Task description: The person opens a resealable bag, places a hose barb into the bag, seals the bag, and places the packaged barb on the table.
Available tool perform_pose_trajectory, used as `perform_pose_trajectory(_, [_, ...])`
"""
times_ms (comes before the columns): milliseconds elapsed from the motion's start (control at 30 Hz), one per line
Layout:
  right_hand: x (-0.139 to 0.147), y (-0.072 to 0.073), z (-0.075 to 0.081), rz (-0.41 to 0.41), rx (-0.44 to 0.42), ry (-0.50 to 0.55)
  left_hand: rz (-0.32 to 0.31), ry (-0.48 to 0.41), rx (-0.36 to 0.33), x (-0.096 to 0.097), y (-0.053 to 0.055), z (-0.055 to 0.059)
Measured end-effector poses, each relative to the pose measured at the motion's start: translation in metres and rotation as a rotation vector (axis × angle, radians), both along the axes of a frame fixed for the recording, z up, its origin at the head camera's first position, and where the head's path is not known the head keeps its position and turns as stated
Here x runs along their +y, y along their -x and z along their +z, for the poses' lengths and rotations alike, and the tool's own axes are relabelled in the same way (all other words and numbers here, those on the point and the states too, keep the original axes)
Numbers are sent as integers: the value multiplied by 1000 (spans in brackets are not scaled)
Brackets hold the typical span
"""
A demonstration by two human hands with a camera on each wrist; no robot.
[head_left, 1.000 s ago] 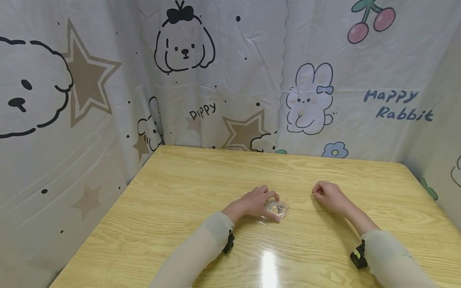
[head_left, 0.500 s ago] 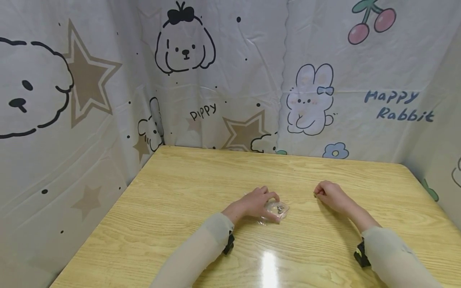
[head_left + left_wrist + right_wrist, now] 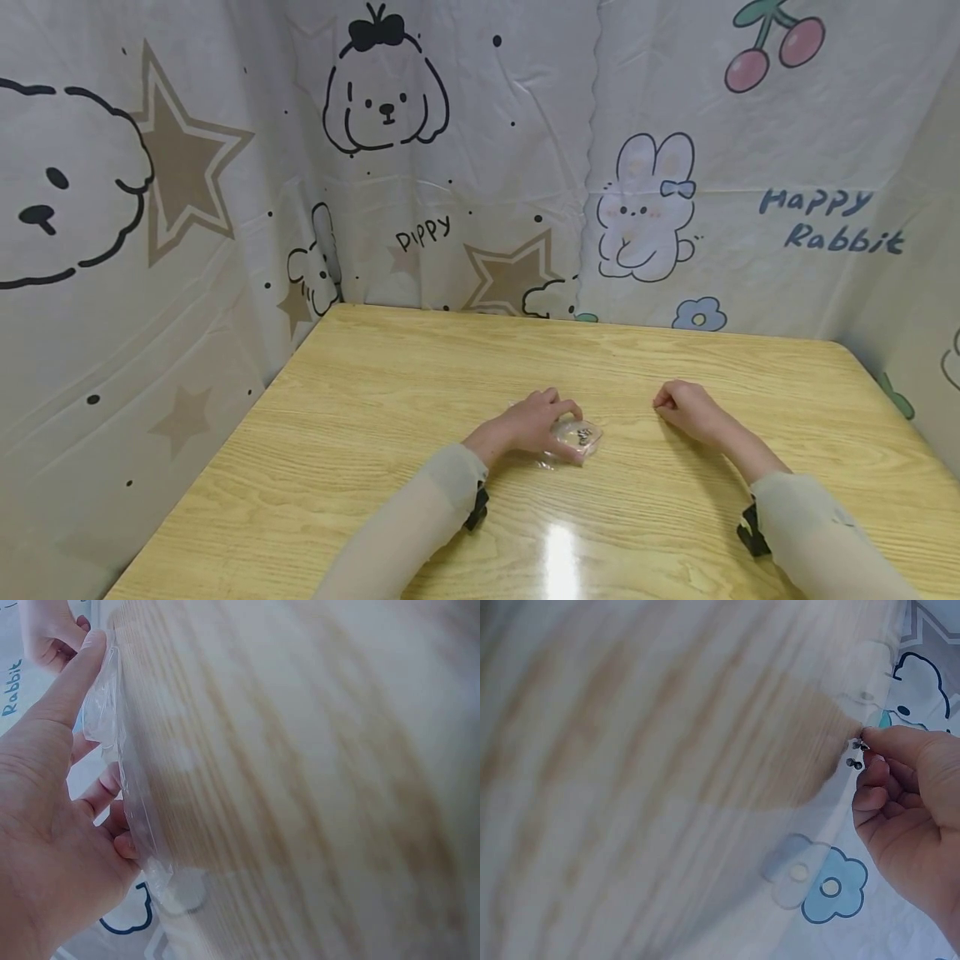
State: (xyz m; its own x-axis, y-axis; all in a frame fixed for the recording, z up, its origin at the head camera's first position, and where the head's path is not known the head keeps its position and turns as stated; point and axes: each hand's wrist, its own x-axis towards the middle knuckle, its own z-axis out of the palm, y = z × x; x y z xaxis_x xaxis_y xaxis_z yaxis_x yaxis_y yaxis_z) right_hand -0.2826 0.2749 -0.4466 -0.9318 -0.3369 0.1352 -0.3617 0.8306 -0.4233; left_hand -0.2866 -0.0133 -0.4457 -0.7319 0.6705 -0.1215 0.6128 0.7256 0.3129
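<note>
My left hand (image 3: 534,423) holds a clear plastic container (image 3: 588,447) on the table, thumb on the near side and fingers on the far side. Inside it, several tiny dark metal pieces (image 3: 583,436) show in the head view. Seen from the left wrist, crinkled clear film (image 3: 109,712) lies along the thumb and under the fingertips. To the right of the container, my right hand (image 3: 688,408) pinches with thumb and forefinger low over the table. At those fingertips the right wrist view shows small dark shiny metal pieces (image 3: 854,763); their exact kind is too small to tell.
The light wood-grain table (image 3: 420,367) reaches back to a white curtain (image 3: 480,150) printed with cartoon animals, stars and flowers. A bright glare spot (image 3: 560,558) lies on the near part of the tabletop. Pale sleeves (image 3: 405,525) and black wrist straps cover the forearms.
My right hand has shifted slightly right and then dipped a little. The small piece glimpsed at its fingertips half a second ago is hardly visible from the head now. My left hand keeps still.
</note>
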Motion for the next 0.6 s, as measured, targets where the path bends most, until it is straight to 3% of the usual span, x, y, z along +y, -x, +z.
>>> perform_pose_trajectory(200, [4, -3, 1, -11, -48, 5, -2, 2, -2, 1, 0, 0])
perform_pose_trajectory(600, [6, -5, 0, 40, -79, -5, 5, -7, -15, 1, 0, 1])
